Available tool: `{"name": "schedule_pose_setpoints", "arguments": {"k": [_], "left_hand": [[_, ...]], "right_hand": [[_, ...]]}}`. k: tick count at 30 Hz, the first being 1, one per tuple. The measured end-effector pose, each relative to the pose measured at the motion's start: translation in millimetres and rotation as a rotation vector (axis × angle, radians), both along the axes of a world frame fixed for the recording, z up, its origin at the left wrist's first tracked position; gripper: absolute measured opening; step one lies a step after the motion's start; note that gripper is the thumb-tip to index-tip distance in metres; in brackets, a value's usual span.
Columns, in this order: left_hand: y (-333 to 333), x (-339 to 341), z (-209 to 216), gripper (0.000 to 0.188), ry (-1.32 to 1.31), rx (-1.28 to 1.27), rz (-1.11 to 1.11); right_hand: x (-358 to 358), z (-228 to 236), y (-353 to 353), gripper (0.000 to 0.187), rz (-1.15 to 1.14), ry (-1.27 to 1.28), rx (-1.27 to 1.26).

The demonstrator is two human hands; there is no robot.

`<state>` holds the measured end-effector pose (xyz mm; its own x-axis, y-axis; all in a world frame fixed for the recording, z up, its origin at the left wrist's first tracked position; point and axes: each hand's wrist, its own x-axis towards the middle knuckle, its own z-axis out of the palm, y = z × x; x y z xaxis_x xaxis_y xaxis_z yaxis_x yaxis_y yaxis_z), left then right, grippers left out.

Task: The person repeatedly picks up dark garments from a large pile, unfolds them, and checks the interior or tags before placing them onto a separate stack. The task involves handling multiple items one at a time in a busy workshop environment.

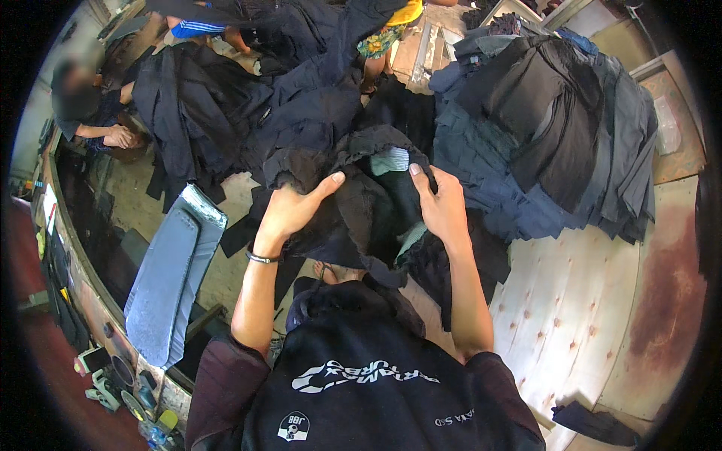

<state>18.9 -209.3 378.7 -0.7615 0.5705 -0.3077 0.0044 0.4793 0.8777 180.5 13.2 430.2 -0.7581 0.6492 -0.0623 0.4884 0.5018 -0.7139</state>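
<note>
A black garment (353, 214) with a wide opening and frayed-looking edges is stretched between my two hands in front of my body. My left hand (297, 209) grips its left edge, thumb on top and fingers hidden under the cloth. On the opposite side my right hand (442, 201) pinches the rim of the opening, its thumb beside a pale striped lining patch (389, 160). A second light green piece of lining (411, 239) shows lower inside the garment. Its lower part hangs near my lap.
Heaps of dark clothes (203, 105) lie ahead, and a tall pile (541, 128) stands at the right. A blue-grey long panel (167, 282) leans at the left. A pale padded surface (564, 316) lies at right. Other people sit far left (90, 105) and ahead.
</note>
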Motion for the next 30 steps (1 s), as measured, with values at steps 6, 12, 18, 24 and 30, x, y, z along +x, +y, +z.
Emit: {"name": "schedule_pose_setpoints", "arguments": {"k": [6, 12, 18, 24, 30], "left_hand": [[-2, 24, -17, 0.085, -0.138, 0.068, -0.062], [-11, 5, -20, 0.056, -0.116, 0.145, -0.092], [-4, -20, 31, 0.057, 0.166, 0.082, -0.098], [6, -17, 105, 0.047, 0.198, 0.277, -0.118], [14, 20, 116, 0.045, 0.382, 0.446, -0.121]], "right_hand": [[-5, 24, -56, 0.044, 0.083, 0.029, 0.137], [1, 23, -24, 0.056, 0.054, 0.014, 0.123], [5, 50, 22, 0.025, 0.238, 0.165, -0.055], [3, 91, 22, 0.029, 0.187, 0.202, 0.074], [-12, 66, 13, 0.041, 0.219, 0.253, 0.258]]}}
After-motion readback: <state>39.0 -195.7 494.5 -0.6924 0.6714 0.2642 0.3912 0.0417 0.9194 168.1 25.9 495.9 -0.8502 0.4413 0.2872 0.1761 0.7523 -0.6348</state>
